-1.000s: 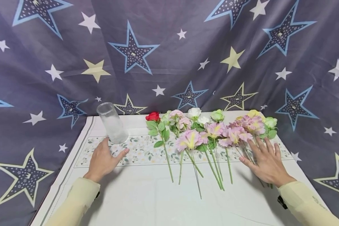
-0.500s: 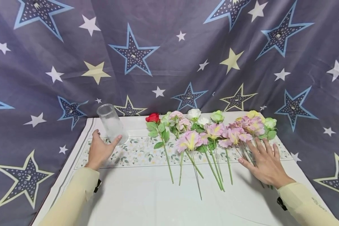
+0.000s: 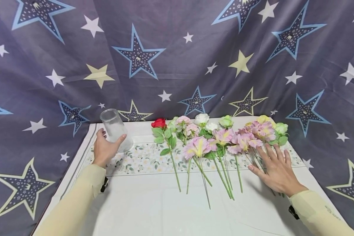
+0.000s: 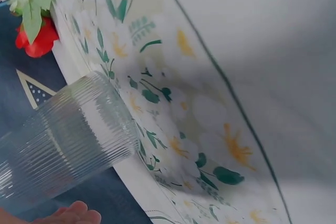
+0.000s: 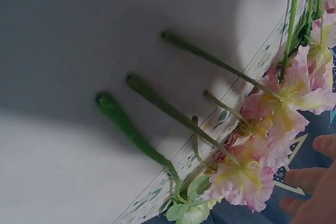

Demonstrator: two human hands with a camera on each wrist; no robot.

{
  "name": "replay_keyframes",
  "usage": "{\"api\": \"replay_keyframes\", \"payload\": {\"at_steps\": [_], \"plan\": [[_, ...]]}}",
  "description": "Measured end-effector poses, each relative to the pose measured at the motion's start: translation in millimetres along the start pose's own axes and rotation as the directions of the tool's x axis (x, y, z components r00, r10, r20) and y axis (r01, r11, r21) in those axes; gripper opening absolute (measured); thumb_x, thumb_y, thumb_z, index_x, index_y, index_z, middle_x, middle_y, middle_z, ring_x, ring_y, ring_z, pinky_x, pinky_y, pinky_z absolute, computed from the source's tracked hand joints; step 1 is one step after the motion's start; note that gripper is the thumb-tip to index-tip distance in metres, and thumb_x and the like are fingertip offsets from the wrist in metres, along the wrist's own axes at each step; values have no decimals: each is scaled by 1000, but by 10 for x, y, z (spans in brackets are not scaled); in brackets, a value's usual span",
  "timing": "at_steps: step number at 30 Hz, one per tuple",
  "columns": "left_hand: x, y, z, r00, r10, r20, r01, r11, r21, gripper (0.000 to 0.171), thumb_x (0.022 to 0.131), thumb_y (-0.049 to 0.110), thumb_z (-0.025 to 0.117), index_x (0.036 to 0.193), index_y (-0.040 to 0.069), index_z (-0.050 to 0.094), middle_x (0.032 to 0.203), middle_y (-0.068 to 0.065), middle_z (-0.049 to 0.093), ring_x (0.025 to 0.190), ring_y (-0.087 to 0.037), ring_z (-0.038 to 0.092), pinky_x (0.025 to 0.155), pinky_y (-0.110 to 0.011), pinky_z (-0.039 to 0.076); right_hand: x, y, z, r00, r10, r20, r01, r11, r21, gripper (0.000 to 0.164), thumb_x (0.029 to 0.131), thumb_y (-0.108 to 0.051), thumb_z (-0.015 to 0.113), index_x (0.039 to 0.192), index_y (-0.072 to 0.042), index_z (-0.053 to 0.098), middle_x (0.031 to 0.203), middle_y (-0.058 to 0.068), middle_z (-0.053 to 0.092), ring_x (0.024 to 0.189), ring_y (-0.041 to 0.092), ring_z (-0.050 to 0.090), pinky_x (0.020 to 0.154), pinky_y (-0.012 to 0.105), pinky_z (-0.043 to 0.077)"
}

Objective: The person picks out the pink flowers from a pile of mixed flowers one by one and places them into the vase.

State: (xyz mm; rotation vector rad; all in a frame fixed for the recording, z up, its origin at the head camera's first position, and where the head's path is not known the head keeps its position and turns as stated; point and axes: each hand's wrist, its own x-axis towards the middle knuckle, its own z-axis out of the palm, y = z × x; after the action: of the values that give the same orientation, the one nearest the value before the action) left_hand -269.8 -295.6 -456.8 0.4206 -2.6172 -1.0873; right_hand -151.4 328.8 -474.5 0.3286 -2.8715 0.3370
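Note:
A clear ribbed glass vase (image 3: 116, 131) stands upright at the back left of the table. My left hand (image 3: 107, 148) is beside it, its fingers to the left and its thumb overlapping the glass in the head view. In the left wrist view, the fingertips (image 4: 79, 213) show a gap from the vase (image 4: 68, 135). My right hand (image 3: 278, 170) is spread over the stems of the rightmost flowers, holding nothing. Near it lie pink-and-yellow flowers (image 3: 245, 141); whether the fingers touch the stems I cannot tell. Its fingers (image 5: 307, 179) appear beside the pink petals (image 5: 241, 182).
A red rose (image 3: 158, 123) lies nearest the vase. White blooms (image 3: 202, 118), a green one (image 3: 226, 121) and a yellow one (image 3: 264, 119) lie along the back, stems toward me. A floral band (image 3: 144, 159) crosses the white tablecloth (image 3: 153, 203). A star-patterned curtain (image 3: 177, 65) hangs behind.
My left hand has moved forward and slightly left, bringing its thumb up in front of the vase. The right hand stays nearly still over the stems.

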Motion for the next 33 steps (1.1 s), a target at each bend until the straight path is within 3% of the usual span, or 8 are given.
{"api": "replay_keyframes", "payload": {"at_steps": [7,14,24,33], "plan": [[109,29,40,1000,0,-11,0,999,-45,102,84,62,76,158,8,31,151,-24,48,137,-44,48,111,-56,40,1,-20,25,1000,-2,-2,2,1000,-1,85,97,-59,58,161,-11,31,162,32,24,153,50,1,115,74,-7],[156,21,84,999,13,-49,-15,999,-42,86,89,48,78,152,3,40,144,-28,54,132,-45,53,107,-55,43,-3,-13,26,1000,-6,-5,6,1000,1,84,97,-59,58,161,-11,32,162,31,24,153,51,2,115,74,-6],[185,50,51,1000,26,-11,-27,999,-31,82,92,44,77,148,-2,39,144,-31,52,133,-47,51,109,-56,41,9,-12,21,1000,10,11,-10,1000,8,84,97,-60,58,160,-10,34,162,32,23,152,52,3,116,71,-9],[166,59,32,1000,22,16,-22,1000,-23,83,93,45,75,151,0,36,147,-30,50,135,-47,48,111,-56,39,5,-7,16,1000,16,25,-17,1000,10,84,98,-60,57,160,-10,33,162,33,23,152,53,3,115,73,-8]]}}
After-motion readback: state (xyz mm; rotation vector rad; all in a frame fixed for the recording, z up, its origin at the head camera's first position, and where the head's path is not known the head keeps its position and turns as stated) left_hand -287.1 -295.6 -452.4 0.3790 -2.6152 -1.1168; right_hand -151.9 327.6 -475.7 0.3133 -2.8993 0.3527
